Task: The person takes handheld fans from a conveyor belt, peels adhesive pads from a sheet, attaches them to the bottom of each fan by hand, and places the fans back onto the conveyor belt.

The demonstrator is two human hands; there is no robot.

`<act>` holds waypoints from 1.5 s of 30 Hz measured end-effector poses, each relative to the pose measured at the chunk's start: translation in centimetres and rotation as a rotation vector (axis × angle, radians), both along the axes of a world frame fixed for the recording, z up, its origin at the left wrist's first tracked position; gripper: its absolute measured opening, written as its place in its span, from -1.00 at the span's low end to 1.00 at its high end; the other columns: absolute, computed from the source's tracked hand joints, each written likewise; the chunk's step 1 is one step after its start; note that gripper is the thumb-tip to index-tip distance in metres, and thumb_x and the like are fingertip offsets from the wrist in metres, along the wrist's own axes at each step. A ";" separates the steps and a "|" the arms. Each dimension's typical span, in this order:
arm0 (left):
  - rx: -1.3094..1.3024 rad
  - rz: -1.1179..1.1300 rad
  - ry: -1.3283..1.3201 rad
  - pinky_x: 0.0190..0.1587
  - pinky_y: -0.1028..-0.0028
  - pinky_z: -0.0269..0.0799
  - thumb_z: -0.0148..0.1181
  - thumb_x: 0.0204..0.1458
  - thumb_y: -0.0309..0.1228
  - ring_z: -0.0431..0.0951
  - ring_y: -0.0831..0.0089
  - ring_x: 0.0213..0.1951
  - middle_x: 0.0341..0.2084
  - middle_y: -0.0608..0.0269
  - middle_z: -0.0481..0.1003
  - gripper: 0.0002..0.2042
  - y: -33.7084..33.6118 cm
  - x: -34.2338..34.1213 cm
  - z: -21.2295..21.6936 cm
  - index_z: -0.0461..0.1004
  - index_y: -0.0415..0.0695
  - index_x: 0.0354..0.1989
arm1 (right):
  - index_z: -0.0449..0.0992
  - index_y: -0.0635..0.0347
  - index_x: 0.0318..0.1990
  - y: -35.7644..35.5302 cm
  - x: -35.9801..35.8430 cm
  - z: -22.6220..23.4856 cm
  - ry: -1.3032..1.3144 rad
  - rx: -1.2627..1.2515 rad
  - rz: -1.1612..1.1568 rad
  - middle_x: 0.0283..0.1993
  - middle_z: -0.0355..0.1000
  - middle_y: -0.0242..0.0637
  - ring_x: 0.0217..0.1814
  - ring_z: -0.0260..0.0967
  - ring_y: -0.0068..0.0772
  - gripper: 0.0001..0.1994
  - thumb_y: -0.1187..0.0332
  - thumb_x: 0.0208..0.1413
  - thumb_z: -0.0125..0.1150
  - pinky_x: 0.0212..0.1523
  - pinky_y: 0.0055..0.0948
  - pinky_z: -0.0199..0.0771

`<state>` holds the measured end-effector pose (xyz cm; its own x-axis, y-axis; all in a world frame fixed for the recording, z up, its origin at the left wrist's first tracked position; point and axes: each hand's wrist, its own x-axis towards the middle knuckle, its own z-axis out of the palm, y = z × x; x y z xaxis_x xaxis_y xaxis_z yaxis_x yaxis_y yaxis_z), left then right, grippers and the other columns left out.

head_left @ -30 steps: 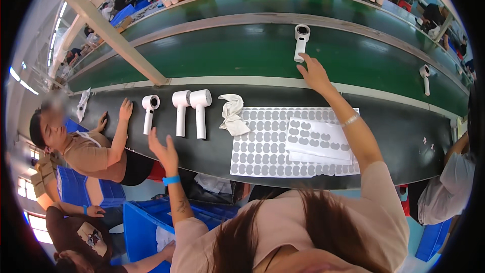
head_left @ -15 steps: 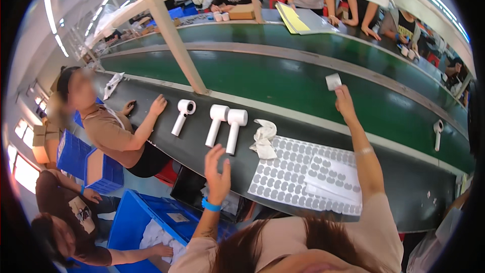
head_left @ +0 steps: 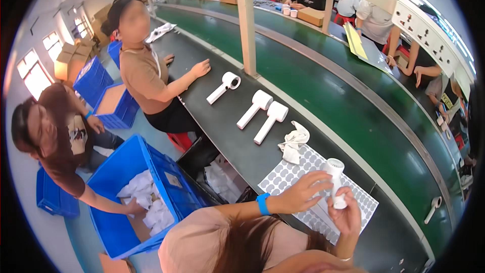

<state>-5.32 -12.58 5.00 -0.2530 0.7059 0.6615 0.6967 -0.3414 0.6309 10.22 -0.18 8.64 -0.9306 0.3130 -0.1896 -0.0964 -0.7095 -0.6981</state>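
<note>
The white hair dryer (head_left: 335, 182) is looking like smooth matt plastic, as are the three dryers (head_left: 252, 106) lying along the worktop's far edge. The worktop (head_left: 232, 141) is showing a dull dark mat surface; the rag (head_left: 294, 142) is looking like soft crumpled cloth; the dotted sheet (head_left: 298, 177) is appearing papery; the blue crate (head_left: 166, 182) is shining faintly as hard plastic

The left forearm comes in from about 7 o'clock and runs toward 3 o'clock, a blue band around its wrist. The left hand (head_left: 302, 192) is raised in front of the body, palm turned inward, fingers (head_left: 320, 178) spread and curved, their tips pressed forward at 3 o'clock. The right forearm rises from 5 o'clock, nearly upright. The right hand (head_left: 346, 216) sits just below and right of the left, fingers curled in a loose fist, thumb pointing to 12 o'clock.
</note>
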 end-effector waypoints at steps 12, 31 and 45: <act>-0.021 -0.249 -0.160 0.13 0.22 0.16 0.17 -0.17 -0.64 0.32 0.13 0.08 -0.02 0.13 0.35 -0.55 -0.6 0.6 -2.0 0.33 -0.16 -0.01 | 0.17 0.18 0.12 -5.7 -0.6 -0.6 -0.088 0.438 0.039 -0.38 0.40 -0.18 -0.44 0.39 -0.50 -0.58 0.54 0.09 0.05 -0.47 -0.62 0.37; -0.067 -0.374 -0.298 -0.15 0.33 0.36 0.29 -0.22 -0.47 0.45 0.19 -0.22 -0.32 0.15 0.42 -0.76 -0.3 1.5 -2.4 0.44 -0.22 -0.34 | 0.53 0.26 -0.11 -6.6 0.0 -2.1 -0.215 1.031 -0.270 -0.58 0.44 -0.40 -0.59 0.31 -0.74 -0.63 0.65 -0.19 0.29 -0.57 -0.73 0.26; -0.075 -0.303 -0.224 -0.22 0.39 0.29 0.27 -0.28 -0.51 0.46 0.26 -0.34 -0.48 0.24 0.42 -0.84 1.5 1.0 -1.7 0.42 -0.15 -0.47 | 0.52 0.18 -0.07 -5.2 0.2 -1.6 -0.231 1.063 -0.273 -0.76 0.18 -0.56 -0.70 0.07 -0.85 -0.66 0.59 -0.08 0.20 -0.64 -0.74 0.04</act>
<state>-4.33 -11.11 3.34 -0.1577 0.8154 0.5570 0.4130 -0.4579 0.7872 10.40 -5.40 7.02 -0.7828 0.6072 0.1362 0.0527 0.2829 -0.9577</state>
